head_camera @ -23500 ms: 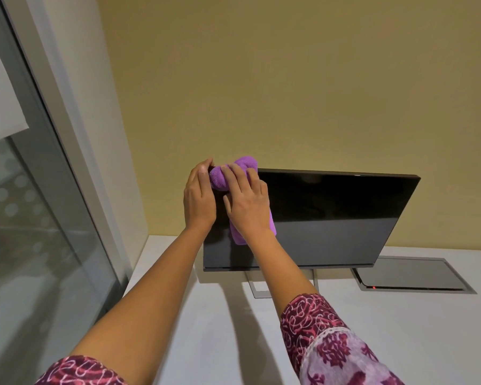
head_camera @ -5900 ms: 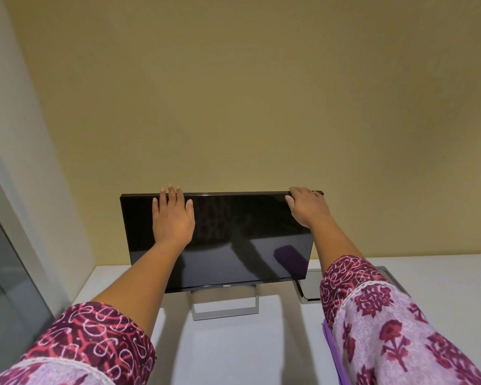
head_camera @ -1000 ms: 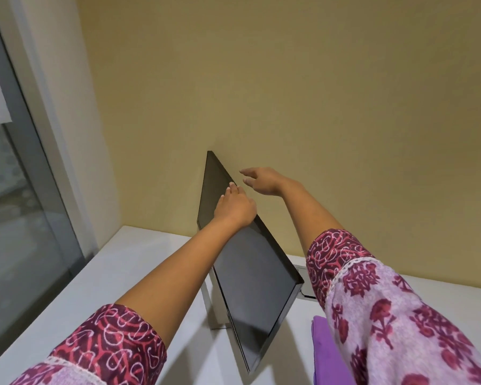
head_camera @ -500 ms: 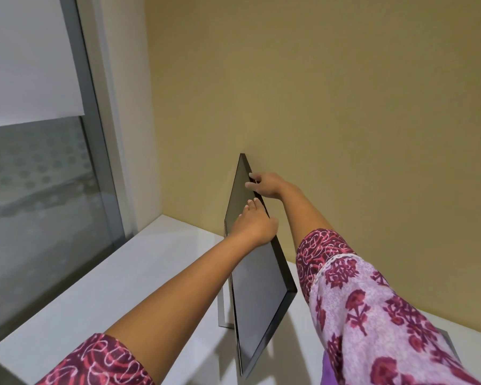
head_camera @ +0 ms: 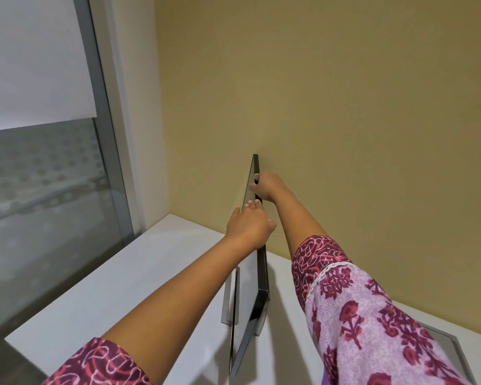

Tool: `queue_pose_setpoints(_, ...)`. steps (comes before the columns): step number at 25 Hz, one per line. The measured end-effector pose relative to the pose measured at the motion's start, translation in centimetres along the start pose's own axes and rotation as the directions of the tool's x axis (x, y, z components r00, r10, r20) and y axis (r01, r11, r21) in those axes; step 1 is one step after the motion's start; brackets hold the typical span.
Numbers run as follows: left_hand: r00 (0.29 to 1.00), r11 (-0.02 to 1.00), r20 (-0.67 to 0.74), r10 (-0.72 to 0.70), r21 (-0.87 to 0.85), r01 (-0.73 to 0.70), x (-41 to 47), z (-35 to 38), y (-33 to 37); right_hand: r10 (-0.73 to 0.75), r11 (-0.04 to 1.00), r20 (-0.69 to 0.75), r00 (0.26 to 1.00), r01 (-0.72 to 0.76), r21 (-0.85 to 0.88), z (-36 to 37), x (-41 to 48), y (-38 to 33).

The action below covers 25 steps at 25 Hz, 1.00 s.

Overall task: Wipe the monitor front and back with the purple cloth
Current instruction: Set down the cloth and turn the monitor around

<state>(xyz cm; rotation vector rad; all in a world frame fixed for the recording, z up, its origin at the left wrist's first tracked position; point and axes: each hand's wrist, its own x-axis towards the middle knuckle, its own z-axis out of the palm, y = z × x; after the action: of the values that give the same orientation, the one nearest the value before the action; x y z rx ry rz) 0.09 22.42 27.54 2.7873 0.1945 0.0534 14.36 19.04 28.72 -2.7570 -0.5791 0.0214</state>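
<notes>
Monitor [head_camera: 261, 282] seen edge-on; purple cloth [head_camera: 327, 381] mostly hidden.

Background stuff here: a plain mustard-yellow painted wall [head_camera: 345, 107] fills most of the view, and it meets a narrow off-white wall strip [head_camera: 136, 107] in the corner. Left of that there's a grey metal window frame [head_camera: 106, 134] with a white roller blind [head_camera: 34, 65] pulled about halfway down. The frosted window glass [head_camera: 39, 190] below it has a dotted band across it. Everything sits on a smooth white table [head_camera: 139, 273]. Low on the right, a grey-framed flat panel [head_camera: 453, 348] is set into the tabletop, only partly in view.
</notes>
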Motion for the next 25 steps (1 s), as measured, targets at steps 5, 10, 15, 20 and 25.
queue_pose_setpoints(5,0.999,0.999,0.029,0.028,0.022,-0.029,-0.6,-0.3,-0.1,0.058,0.998,-0.043,0.997,-0.059,-0.017,0.5,-0.5,-0.1)
queue_pose_setpoints(10,0.999,0.998,0.021,0.044,0.05,-0.045,-0.8,0.0,0.4,0.092,0.996,-0.063,0.994,-0.092,-0.011,0.4,-1.0,0.2)
queue_pose_setpoints(15,0.999,0.999,0.039,-0.005,0.032,0.003,-1.1,0.4,0.7,0.106,0.994,-0.064,0.992,-0.107,-0.012,0.2,-1.0,-0.1)
queue_pose_setpoints(20,0.996,0.997,0.066,-0.064,-0.03,0.066,-1.6,1.0,1.9,0.112,0.994,-0.053,0.992,-0.111,0.007,0.0,-1.1,0.3)
queue_pose_setpoints(25,0.993,0.988,0.106,-0.046,-0.142,0.061,-2.1,0.8,1.7,0.084,0.996,-0.053,0.995,-0.083,0.022,0.9,-1.2,0.1)
